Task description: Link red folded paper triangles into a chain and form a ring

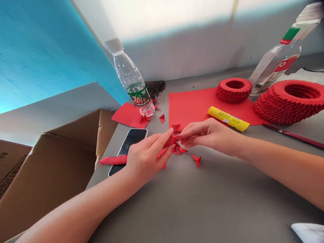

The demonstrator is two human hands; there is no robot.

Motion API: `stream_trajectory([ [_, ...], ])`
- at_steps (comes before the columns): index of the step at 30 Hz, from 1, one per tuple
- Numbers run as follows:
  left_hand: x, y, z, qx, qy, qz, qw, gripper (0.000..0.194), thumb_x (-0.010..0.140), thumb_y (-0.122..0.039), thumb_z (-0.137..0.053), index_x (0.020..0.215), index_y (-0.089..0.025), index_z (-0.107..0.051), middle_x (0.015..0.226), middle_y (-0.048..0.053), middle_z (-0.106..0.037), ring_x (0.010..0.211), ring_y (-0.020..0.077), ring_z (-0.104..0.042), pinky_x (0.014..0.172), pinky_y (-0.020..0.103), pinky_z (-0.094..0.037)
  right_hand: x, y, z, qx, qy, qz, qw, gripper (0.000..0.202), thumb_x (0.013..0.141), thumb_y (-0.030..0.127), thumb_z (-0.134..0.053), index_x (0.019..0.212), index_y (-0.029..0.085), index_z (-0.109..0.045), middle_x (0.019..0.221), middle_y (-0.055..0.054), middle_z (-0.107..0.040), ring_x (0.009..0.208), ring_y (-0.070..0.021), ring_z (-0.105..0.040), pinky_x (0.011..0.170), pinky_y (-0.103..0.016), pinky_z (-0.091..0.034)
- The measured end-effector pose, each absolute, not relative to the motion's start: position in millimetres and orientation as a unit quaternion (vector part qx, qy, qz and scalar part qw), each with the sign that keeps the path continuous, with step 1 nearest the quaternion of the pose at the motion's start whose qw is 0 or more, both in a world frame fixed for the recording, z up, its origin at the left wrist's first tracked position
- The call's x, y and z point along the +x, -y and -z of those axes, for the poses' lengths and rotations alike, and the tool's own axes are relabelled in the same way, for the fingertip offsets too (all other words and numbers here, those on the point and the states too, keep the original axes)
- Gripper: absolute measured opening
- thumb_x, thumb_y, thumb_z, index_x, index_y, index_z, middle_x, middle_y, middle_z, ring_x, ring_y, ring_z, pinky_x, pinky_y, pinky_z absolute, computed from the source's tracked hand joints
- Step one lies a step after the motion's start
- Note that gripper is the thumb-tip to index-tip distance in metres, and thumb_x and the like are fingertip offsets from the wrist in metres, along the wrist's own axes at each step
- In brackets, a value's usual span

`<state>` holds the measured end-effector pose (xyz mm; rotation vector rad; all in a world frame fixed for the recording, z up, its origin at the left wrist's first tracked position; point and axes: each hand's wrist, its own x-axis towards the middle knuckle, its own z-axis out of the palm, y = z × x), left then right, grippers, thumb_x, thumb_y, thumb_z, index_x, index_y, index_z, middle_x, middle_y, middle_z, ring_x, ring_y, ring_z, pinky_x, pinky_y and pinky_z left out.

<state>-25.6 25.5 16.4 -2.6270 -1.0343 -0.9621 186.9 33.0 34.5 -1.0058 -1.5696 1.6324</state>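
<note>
A ribbed red paper chain crosses the near part of the phone, its tip beyond the phone's left edge. The left hand, right of the phone, has its grip closed on the chain; farther right, the right hand's grip pinches a red paper piece. Folded red triangles crowd the table beneath and around both hands. Farther right of the phone are a glue stick, red sheet, two red paper rings and a pencil. Beyond the phone stands a capped plastic bottle; a glass bottle is far right. Their contents are unclear. An open cardboard box sits left of the phone.
</note>
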Motion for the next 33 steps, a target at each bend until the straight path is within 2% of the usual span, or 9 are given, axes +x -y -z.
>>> stream_trajectory([
  [6,-25,-24,-20,-0.878,0.322,0.341,0.098,0.031,0.077,-0.017,-0.058,0.108,-0.017,-0.056,0.086,0.003,-0.067,0.074,0.0099,-0.062,0.065,0.016,-0.046,183,-26,-37,-0.385,0.63,-0.566,0.367,0.016,0.072,0.024,-0.059,0.083,0.026,-0.07,0.08,0.001,-0.067,0.074,-0.0138,-0.063,0.068,-0.028,-0.053],
  [11,-24,-23,-23,-0.874,0.285,0.373,0.122,0.033,0.074,-0.013,-0.061,0.107,-0.016,-0.057,0.088,0.002,-0.067,0.074,0.0086,-0.062,0.068,0.014,-0.048,179,-22,-36,-0.392,0.658,-0.533,0.361,0.019,0.076,0.033,-0.056,0.086,0.021,-0.067,0.078,-0.001,-0.066,0.072,-0.0138,-0.063,0.062,-0.025,-0.051],
  [15,-23,-22,-24,-0.87,0.288,0.38,0.124,0.033,0.073,-0.013,-0.063,0.106,-0.017,-0.058,0.089,0.002,-0.066,0.073,0.0081,-0.062,0.067,0.014,-0.049,178,-19,-37,-0.403,0.698,-0.492,0.328,0.02,0.081,0.031,-0.049,0.084,0.019,-0.064,0.075,0.0,-0.065,0.067,-0.0112,-0.061,0.056,-0.021,-0.048],
  [19,-24,-22,-22,-0.873,0.281,0.383,0.109,0.036,0.071,-0.012,-0.064,0.107,-0.016,-0.057,0.091,0.002,-0.066,0.074,0.0086,-0.063,0.069,0.015,-0.049,177,-17,-38,-0.406,0.737,-0.424,0.334,0.018,0.082,0.028,-0.049,0.08,0.018,-0.063,0.068,0.002,-0.063,0.056,-0.0066,-0.055,0.048,-0.017,-0.042],
  [25,-24,-21,-22,-0.875,0.278,0.383,0.103,0.038,0.071,-0.011,-0.064,0.108,-0.016,-0.056,0.093,0.002,-0.067,0.076,0.0095,-0.063,0.07,0.016,-0.05,174,-15,-33,-0.382,0.782,-0.321,0.373,0.014,0.08,0.023,-0.053,0.085,0.019,-0.065,0.074,0.0,-0.067,0.065,-0.01,-0.059,0.055,-0.019,-0.046],
  [28,-23,-21,-23,-0.872,0.282,0.386,0.106,0.037,0.071,-0.011,-0.064,0.107,-0.016,-0.057,0.091,0.002,-0.067,0.075,0.0092,-0.063,0.07,0.016,-0.05,175,-14,-28,-0.357,0.792,-0.284,0.405,0.016,0.081,0.02,-0.052,0.094,0.02,-0.062,0.08,0.001,-0.068,0.068,-0.0094,-0.061,0.06,-0.019,-0.048],
  [33,-23,-22,-22,-0.868,0.289,0.391,0.103,0.036,0.071,-0.012,-0.064,0.107,-0.017,-0.057,0.091,0.002,-0.067,0.074,0.0092,-0.063,0.07,0.016,-0.05,179,-17,-22,-0.311,0.835,-0.19,0.412,0.018,0.084,0.016,-0.047,0.097,0.021,-0.059,0.083,0.0,-0.067,0.07,-0.0092,-0.06,0.063,-0.02,-0.048],
])
